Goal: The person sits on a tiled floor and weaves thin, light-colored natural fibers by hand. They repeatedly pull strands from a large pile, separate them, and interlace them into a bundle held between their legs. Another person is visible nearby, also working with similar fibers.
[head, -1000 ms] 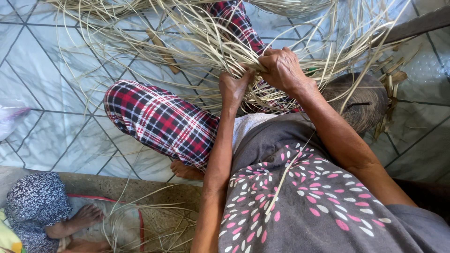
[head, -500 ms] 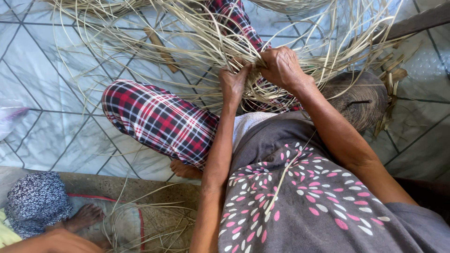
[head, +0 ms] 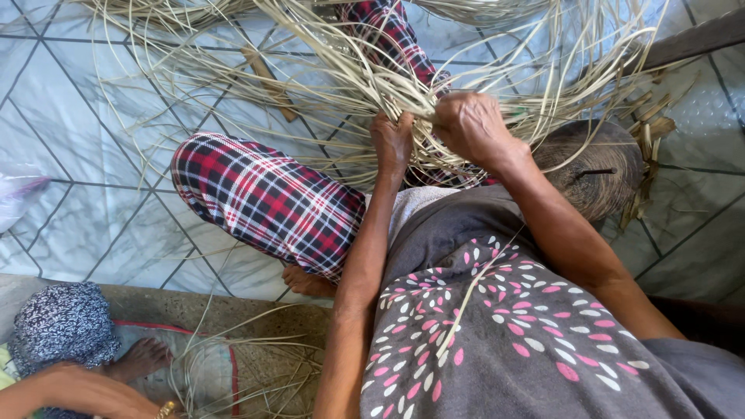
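Both hands pinch the pale straw strips (head: 334,85) at upper centre, right where the fan gathers.
Left hand (head: 393,141) and right hand (head: 471,126) each hold a clenched grip on strands, keeping the crossing tight above the plaid knee (head: 264,202).

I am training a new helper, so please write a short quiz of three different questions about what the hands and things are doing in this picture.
1. True or false: both hands grip the pale strips.
2. What lies right of the right hand? A) round wooden block B) metal bucket
3. What pattern covers the raised knee?

Key:
1. True: left hand and right hand grip the strips.
2. A, the wooden block.
3. Red plaid cloth.
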